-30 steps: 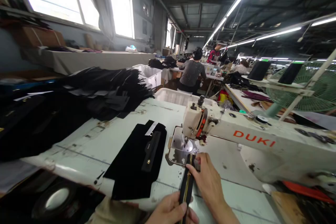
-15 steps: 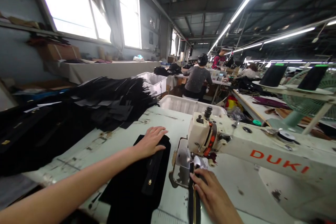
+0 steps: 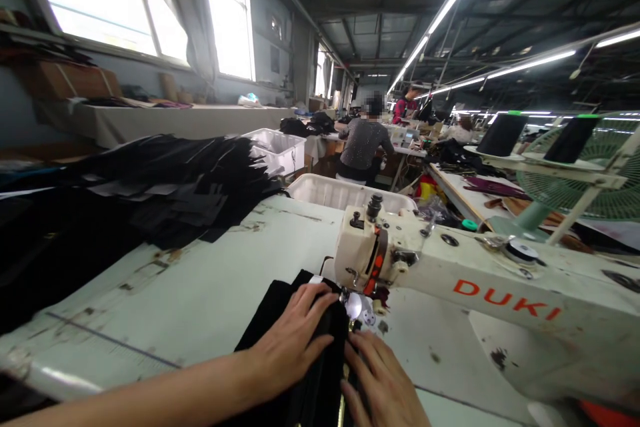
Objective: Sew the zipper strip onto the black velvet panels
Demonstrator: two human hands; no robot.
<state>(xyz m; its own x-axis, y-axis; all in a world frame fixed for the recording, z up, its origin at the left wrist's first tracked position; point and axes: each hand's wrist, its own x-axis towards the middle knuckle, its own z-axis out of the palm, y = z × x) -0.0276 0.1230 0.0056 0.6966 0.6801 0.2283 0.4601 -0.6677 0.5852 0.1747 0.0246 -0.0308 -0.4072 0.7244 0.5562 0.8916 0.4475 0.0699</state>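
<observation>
My left hand (image 3: 300, 330) lies flat on a black fabric piece (image 3: 267, 320), fingers stretched towards the sewing machine's needle area. A small white tag shows at the fabric's far edge, just past those fingertips. Under the fingers of my right hand (image 3: 383, 373) is a black zipper with gold teeth (image 3: 342, 407), held along the fabric's right side. Its upper end lies just in front of the presser foot. The sewing machine (image 3: 425, 280), marked DUKI, stands right of the fabric with its lamp lit. My right thumb is hard to make out.
A heap of black pieces (image 3: 190, 180) covers the table's left side. White plastic bins (image 3: 345, 193) stand beyond the table edge. Two black thread cones (image 3: 503, 133) and a green fan (image 3: 600, 180) are at the right. Other people (image 3: 364, 147) sit and stand farther back.
My left hand has slid the black fabric right, up against the zipper by the needle. My right hand stays on the zipper, its fingers shifted slightly. The view has turned a little.
</observation>
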